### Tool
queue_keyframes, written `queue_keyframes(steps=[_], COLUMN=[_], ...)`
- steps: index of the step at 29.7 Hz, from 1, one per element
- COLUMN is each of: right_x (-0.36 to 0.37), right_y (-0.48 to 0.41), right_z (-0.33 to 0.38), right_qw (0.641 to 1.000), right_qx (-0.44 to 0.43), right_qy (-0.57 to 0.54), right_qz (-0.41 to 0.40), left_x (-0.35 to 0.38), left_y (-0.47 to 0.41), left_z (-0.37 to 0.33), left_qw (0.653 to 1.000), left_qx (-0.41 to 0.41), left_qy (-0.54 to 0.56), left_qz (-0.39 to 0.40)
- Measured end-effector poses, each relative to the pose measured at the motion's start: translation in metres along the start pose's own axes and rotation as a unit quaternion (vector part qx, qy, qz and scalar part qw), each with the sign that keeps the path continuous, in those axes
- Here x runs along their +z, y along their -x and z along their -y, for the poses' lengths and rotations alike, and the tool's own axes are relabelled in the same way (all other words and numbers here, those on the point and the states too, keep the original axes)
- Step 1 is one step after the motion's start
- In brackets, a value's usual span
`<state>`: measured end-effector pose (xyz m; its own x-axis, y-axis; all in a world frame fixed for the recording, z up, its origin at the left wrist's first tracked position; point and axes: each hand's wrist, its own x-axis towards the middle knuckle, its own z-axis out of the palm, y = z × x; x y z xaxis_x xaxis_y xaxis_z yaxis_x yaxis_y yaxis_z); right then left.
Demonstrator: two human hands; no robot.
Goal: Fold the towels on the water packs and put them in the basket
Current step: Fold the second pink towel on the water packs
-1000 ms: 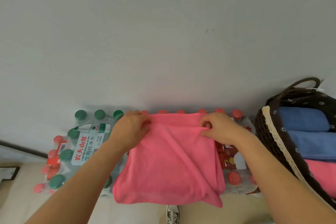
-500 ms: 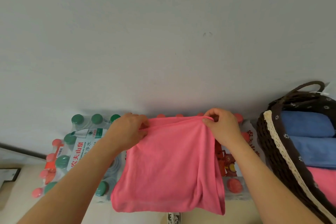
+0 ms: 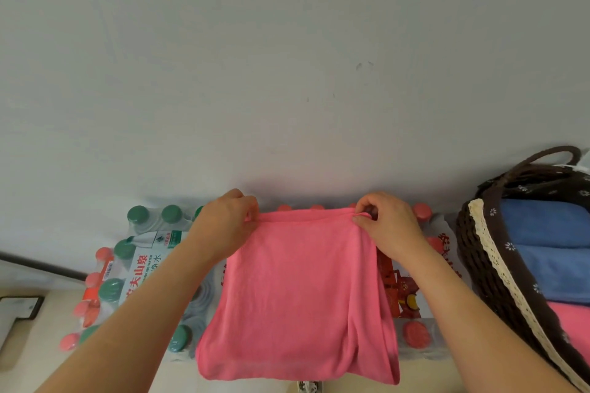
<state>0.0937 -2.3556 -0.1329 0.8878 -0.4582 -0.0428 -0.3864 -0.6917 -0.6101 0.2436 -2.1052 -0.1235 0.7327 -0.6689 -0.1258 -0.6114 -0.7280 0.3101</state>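
Noted on green-capped water pack (image 3: 143, 268) label: red "农夫山泉", "DRINKING WATER", partial "净水". On red-capped water pack (image 3: 444, 241): red characters, partly hidden.

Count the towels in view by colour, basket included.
Pink cloth towels: 2, held pink towel over the plastic-wrapped water packs, stored pink towel in the dark woven basket.
Blue cloth towels: 2, upper blue towel, lower blue towel.
Total: 4.

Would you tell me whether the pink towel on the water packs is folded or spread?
Partly folded: the pink towel lies doubled, left hand and right hand pinching its far corners.
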Motion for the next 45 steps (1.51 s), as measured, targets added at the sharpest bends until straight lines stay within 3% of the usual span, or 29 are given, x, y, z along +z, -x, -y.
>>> queue_keyframes(steps=[6,10,24,28,33,40,45], right_x=[-0.01,-0.02,-0.036,-0.042,-0.045,-0.054,-0.062], right_y=[-0.006,-0.005,-0.008,-0.009,-0.006,0.002,0.009], right_z=[-0.002,-0.002,0.009,0.015,0.022,0.026,0.031], right_qw=[0.992,0.98,0.972,0.975,0.98,0.988,0.991], right_qx=[0.026,0.04,0.051,0.03,0.006,0.0,-0.003], right_qy=[-0.112,-0.178,-0.204,-0.183,-0.17,-0.153,-0.133], right_qz=[0.05,0.079,0.105,0.125,0.1,0.031,0.003], left_x=[-0.002,0.002,0.005,0.008,0.01,-0.005,-0.019], left_y=[0.0,-0.006,-0.017,-0.016,-0.02,-0.009,0.008], left_z=[0.002,-0.01,-0.022,-0.023,-0.029,-0.022,-0.014], left_qw=[0.998,0.998,0.99,0.992,0.99,0.986,0.985], left_qx=[0.026,0.036,0.131,0.108,0.081,0.075,0.079], left_qy=[0.013,-0.024,-0.032,0.025,0.04,0.142,0.129], left_qz=[0.052,0.045,0.029,0.058,0.111,0.048,0.086])
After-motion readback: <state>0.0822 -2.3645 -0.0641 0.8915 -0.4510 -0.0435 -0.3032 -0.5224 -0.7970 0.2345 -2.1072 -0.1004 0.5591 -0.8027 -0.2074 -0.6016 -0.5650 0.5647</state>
